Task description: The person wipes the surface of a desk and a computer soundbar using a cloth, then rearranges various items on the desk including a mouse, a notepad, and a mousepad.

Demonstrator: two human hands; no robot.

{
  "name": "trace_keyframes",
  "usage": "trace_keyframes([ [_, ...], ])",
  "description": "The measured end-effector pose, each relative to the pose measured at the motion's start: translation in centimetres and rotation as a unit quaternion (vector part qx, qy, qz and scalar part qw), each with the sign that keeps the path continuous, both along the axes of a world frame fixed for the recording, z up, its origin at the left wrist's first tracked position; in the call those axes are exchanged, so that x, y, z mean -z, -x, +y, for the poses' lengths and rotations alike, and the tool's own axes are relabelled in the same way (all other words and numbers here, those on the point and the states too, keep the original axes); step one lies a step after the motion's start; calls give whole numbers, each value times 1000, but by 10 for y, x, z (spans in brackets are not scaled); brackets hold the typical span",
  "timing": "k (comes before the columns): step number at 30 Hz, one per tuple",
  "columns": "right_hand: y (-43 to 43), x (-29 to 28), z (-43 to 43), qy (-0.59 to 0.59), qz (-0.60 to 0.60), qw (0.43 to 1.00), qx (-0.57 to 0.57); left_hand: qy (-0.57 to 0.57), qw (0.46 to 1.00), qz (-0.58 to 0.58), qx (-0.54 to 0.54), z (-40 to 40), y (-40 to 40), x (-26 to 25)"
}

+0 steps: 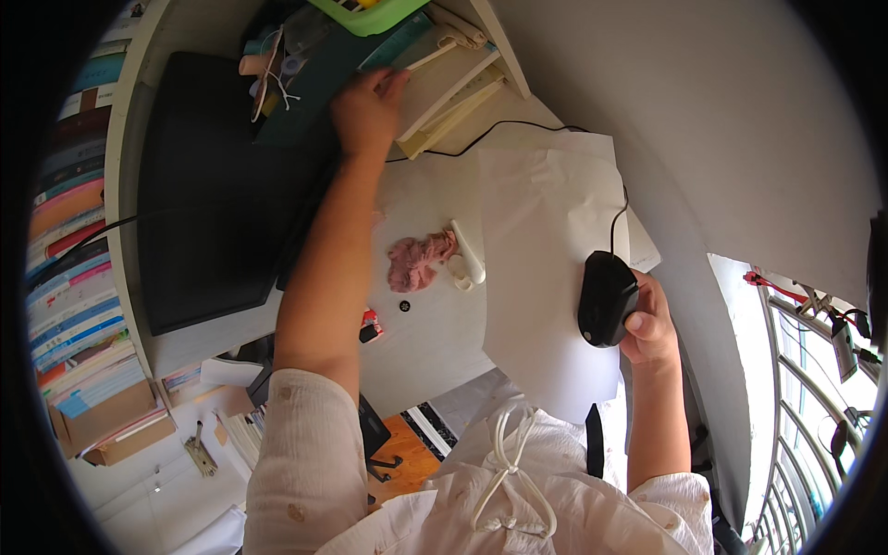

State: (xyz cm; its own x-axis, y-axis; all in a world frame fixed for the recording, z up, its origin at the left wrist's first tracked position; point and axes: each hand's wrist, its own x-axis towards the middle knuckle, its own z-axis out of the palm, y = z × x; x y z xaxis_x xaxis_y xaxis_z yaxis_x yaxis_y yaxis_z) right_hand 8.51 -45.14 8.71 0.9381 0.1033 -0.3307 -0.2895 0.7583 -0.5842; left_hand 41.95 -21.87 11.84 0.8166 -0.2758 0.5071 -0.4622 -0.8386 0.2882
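Note:
My right hand [651,322] grips a black computer mouse [608,298], thumb on its near side. The mouse's cable rises from its far end. Below the mouse lies a large white paper sheet [541,263], slightly creased, reaching over the table's near edge. My left hand [369,111] is stretched far forward to the cluttered shelf corner, beside a dark green folder [305,104]. A thin pale stick [433,55] runs up from near its bent fingertips; whether the fingers hold it is unclear. Between my arms lie a crumpled pink cloth [416,262] and a white plastic piece [469,253].
A black monitor-like panel [208,194] stands left, with a bookshelf [76,257] full of books beyond. On the white table [423,361] are a small black round piece [405,306] and a red packet [372,325]. A green basket [368,24] overhangs the far side; a wall [666,90] borders the right.

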Motion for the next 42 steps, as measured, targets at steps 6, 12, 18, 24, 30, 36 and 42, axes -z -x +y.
trace_keyframes([
  [6, 0, -1, 0, -8, -5, 1000, 16, 81, 990, 115, -17, 2, -15, -11],
  [12, -2, 1, 3, -16, -19, 1000, -6, 30, 999, -9, -17, 4, -28, -5],
  [18, -4, -1, 3, -17, -12, 1000, 11, -14, 993, -27, -115, -9, -1, -2],
  [24, -5, -3, 6, -34, -20, 999, 9, 288, 927, 216, -108, -16, 4, -4],
  [30, -5, -4, 7, -37, -26, 999, 4, 322, 930, 174, -39, 1, -2, 8],
  [36, -3, -7, 8, -20, -24, 999, 13, -5, 1000, 14, 11, 4, 6, 18],
  [42, -3, -6, 7, -9, -21, 1000, 13, -81, 994, -51, 60, 18, 27, 13],
])
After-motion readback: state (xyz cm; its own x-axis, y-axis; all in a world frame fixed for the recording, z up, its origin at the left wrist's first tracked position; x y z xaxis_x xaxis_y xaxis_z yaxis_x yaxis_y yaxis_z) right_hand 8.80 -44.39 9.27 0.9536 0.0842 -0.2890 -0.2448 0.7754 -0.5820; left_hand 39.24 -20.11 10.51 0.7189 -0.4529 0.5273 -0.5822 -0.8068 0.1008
